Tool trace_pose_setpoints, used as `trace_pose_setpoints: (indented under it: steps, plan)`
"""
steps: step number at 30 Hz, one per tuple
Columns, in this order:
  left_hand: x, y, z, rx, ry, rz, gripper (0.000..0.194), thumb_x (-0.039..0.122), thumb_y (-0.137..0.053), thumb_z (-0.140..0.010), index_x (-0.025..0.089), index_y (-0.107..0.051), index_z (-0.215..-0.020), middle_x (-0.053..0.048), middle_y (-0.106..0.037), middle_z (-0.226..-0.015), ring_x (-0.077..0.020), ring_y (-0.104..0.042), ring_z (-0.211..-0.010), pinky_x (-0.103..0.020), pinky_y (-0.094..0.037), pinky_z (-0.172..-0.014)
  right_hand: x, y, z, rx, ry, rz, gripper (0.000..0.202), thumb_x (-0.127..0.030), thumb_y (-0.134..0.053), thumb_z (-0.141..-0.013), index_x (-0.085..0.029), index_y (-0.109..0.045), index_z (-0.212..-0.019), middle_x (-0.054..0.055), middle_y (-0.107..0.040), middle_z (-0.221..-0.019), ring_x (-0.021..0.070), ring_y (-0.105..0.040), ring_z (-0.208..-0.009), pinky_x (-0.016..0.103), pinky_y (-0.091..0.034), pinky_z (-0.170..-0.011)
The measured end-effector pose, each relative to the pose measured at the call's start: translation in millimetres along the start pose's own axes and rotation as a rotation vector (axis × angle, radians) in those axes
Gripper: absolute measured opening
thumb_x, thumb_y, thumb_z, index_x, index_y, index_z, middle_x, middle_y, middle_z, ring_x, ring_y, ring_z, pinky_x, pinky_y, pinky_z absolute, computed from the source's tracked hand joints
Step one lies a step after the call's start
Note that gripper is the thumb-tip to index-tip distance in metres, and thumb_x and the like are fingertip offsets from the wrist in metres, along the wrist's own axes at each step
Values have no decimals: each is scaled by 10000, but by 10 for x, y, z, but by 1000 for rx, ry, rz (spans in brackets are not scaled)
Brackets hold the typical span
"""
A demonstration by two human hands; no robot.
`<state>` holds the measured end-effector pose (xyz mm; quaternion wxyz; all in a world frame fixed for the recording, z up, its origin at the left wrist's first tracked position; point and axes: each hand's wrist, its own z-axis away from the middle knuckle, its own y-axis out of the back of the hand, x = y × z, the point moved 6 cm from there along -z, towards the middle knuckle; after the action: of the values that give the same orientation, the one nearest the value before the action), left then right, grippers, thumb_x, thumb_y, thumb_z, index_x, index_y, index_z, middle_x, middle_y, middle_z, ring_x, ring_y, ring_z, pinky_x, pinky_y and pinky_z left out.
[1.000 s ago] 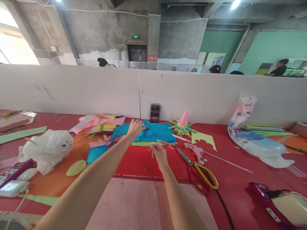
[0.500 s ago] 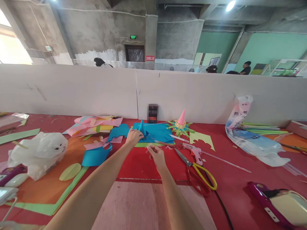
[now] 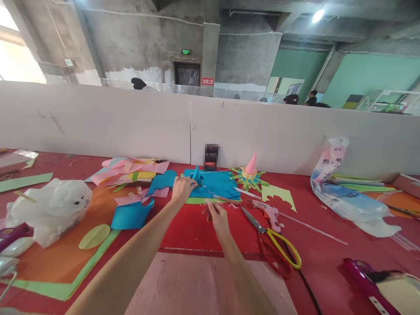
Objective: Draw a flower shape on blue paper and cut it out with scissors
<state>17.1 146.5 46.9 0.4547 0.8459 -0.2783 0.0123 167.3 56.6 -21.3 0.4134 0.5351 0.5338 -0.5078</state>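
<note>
With its fingers pinched, my left hand point(image 3: 183, 190) holds the small blue paper cone point(image 3: 197, 174) by its lower edge. The cone stands point up over blue paper sheets point(image 3: 220, 183). Nearer to me and a bit to the right, my right hand point(image 3: 218, 216) hovers above the red mat point(image 3: 190, 227), thumb and fingertips drawn together. Anything between those fingertips is too small to make out. Just beyond it lie a thin pencil-like stick point(image 3: 226, 199) and tiny paper scraps. A pink cone point(image 3: 251, 164) on a woven, star-shaped green and blue base stands farther right.
Scissors point(image 3: 269, 236) with yellow and red handles and a pink glue gun point(image 3: 267, 212) lie to the right. A plastic bag point(image 3: 354, 210) is beyond them. At left are a white plastic bag point(image 3: 49, 205), a curled blue paper strip point(image 3: 131, 215) and coloured sheets. A white partition point(image 3: 98, 122) borders the back.
The view has shifted slightly. My left hand keeps its hold on the blue cone, while my right hand has drawn a little lower, away from the cone.
</note>
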Motion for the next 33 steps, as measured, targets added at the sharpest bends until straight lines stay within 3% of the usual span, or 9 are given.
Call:
trace_pose_setpoints:
  steps: [6,10,13,17,21,25,29,33]
  plan:
    - [130,351,-47,141,19,48,198,342,-518,-853,267,-697,-816,-31,-681,-801,-207,-560,-805,-359,-302,-778,-37,-78,-137,-76,41,170,486,-629,-479,-795,-170,-635,-756,46,-635,-597,111,-464,-394,231,-340,-395]
    - [163,631,-34,310,80,77,187,355,-528,-856,266,-689,-826,-25,-665,-788,-202,-557,-778,-357,-312,-777,-201,-35,-439,42,125,307,500,-645,-462,-793,-181,-641,-737,55,-643,-641,130,-498,-449,240,-354,-427]
    - [71,723,15,376,197,95,176,349,-538,-848,256,-685,-816,-18,-604,-689,-199,-547,-745,-345,-324,-743,-319,-51,-731,112,158,367,438,-596,-504,-788,-187,-657,-815,78,-679,-849,135,-536,-507,246,-384,-458]
    - [-78,685,32,346,318,181,173,319,-547,-834,232,-675,-756,-2,-503,-610,-176,-518,-665,-302,-332,-633,-330,-180,-1059,104,140,319,442,-536,-617,-716,-248,-639,-1050,66,-644,-1075,126,-539,-532,241,-365,-416]
    - [-99,673,-51,340,306,191,155,307,-563,-818,233,-675,-742,-2,-490,-604,-171,-500,-647,-290,-337,-607,-180,-300,-1207,106,145,294,523,-475,-697,-648,-264,-619,-1119,76,-622,-1129,167,-589,-646,240,-371,-418]
    - [-113,726,-160,268,249,54,128,265,-577,-808,235,-679,-737,-10,-551,-642,-181,-533,-677,-312,-341,-662,55,-372,-1210,78,134,297,535,-469,-698,-645,-244,-616,-1124,86,-635,-1107,211,-620,-764,253,-431,-501]
    - [-227,833,-187,107,245,-126,116,256,-579,-796,217,-672,-739,-25,-613,-720,-190,-562,-724,-314,-344,-692,167,-373,-1141,77,86,390,591,-522,-660,-671,-212,-582,-1168,96,-638,-1112,256,-611,-925,276,-479,-590]
    - [-291,1041,-163,75,306,-212,157,260,-525,-826,206,-669,-793,-32,-628,-771,-186,-570,-762,-298,-350,-707,82,-386,-1063,79,68,446,566,-547,-550,-765,-161,-570,-1179,103,-676,-962,231,-639,-786,276,-474,-537]
